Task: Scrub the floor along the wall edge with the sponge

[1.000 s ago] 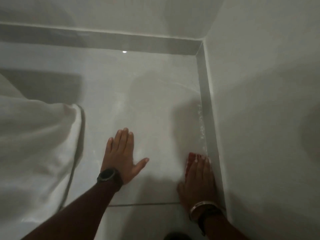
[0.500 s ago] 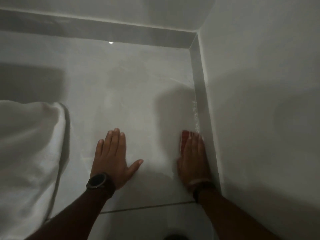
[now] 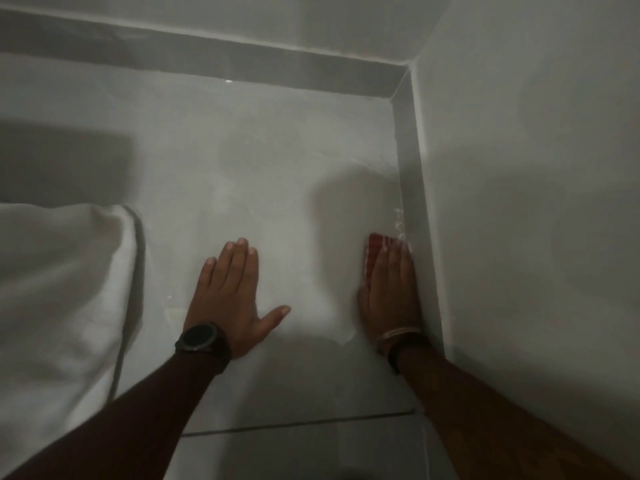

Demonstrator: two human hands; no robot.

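Note:
A red sponge point(image 3: 374, 249) lies on the pale tiled floor point(image 3: 277, 168), hard against the grey skirting point(image 3: 412, 202) of the right wall. My right hand point(image 3: 389, 292) presses flat on the sponge, covering most of it; only its far left corner shows. Wet streaks and small bubbles glisten on the floor just beyond the sponge along the skirting. My left hand point(image 3: 232, 296), with a dark watch on the wrist, rests flat on the floor with fingers spread, well left of the sponge and holding nothing.
A white cloth point(image 3: 59, 278) hangs or lies at the left, close to my left forearm. The right wall point(image 3: 536, 202) and the back wall meet in a corner at the upper right. A tile joint point(image 3: 298, 424) crosses the floor near me.
My right hand has slid the sponge forward along the skirting toward the corner. My left hand stays planted on the floor.

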